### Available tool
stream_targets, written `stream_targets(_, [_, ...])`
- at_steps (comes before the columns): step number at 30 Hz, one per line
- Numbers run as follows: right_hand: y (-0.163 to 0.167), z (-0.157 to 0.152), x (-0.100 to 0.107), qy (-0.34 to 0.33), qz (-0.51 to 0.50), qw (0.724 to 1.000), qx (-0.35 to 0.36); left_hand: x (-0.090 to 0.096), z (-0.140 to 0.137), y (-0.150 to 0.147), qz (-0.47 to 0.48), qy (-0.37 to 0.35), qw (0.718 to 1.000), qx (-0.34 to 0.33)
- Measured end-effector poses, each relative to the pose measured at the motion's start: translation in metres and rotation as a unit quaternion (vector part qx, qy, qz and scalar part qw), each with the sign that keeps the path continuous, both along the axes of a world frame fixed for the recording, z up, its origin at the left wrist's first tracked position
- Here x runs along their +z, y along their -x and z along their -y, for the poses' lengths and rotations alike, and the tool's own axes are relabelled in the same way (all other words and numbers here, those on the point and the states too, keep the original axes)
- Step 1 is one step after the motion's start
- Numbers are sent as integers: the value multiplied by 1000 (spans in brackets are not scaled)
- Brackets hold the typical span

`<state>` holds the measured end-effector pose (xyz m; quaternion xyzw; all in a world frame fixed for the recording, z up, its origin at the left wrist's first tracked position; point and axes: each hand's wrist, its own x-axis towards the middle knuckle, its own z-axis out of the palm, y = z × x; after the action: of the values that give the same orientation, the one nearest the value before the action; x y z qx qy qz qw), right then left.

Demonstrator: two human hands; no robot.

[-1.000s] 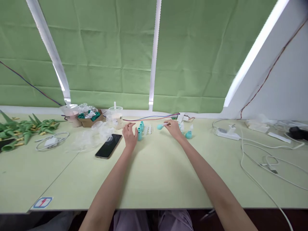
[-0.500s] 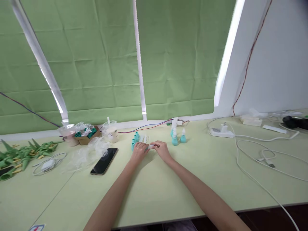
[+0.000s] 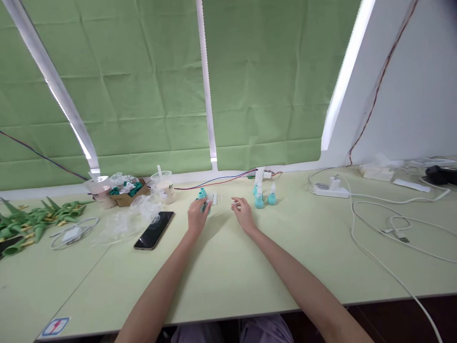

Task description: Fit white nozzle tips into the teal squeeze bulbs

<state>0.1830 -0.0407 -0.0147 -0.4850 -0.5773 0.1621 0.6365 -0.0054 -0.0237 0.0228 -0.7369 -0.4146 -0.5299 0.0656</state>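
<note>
The pale green table [image 3: 221, 267] spreads out in front of me, and my black phone [image 3: 154, 231] lies flat on its left part, near my left wrist. My left hand [image 3: 197, 215] is half curled at the near side of the teal open-topped pieces [image 3: 202, 192], thumb and forefinger close together; something pale shows at the fingertips, but I cannot tell whether I have a firm hold of it. My right hand [image 3: 244, 215] is just to the right, apart from the left one, fingers bent and nearly meeting the thumb; a small pale bit seems to show there too, and I can't tell if it is gripped. Farther right stand the teal bulbs [image 3: 272, 197], at least three, upright with white pointed tips on them; I'd judge these the finished share. The open-topped pieces on the left carry no tips that I can see, so I take them as left to do, though my hand hides some and I can't count them. Smallest are the white parts [image 3: 214, 198], lying in a cluster just right of those pieces, loose and apparently unused, so I'd call the work partly done.
</note>
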Motion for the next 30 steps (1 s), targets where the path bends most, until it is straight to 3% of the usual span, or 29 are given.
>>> stream_targets(5, [1, 1, -1, 27, 46, 998, 34, 20, -5, 25, 212, -9, 970, 117])
stream_targets(8, [1, 4, 1, 37, 98, 994, 39, 15, -17, 48, 253, -8, 948, 191])
stream_targets(10, [1, 4, 1, 32, 109, 993, 36, 6, -27, 60, 244, 32, 947, 209])
stream_targets(14, [1, 4, 0, 36, 79, 995, 56, -10, -39, 70, 222, 134, 945, 201])
stream_targets(18, [2, 2, -3, 48, 39, 995, 80, -14, -43, 69, 208, 190, 940, 192])
stream_targets(30, [2, 2, 0, 66, 10, 996, 62, -35, -64, 70, 158, 212, 958, 115])
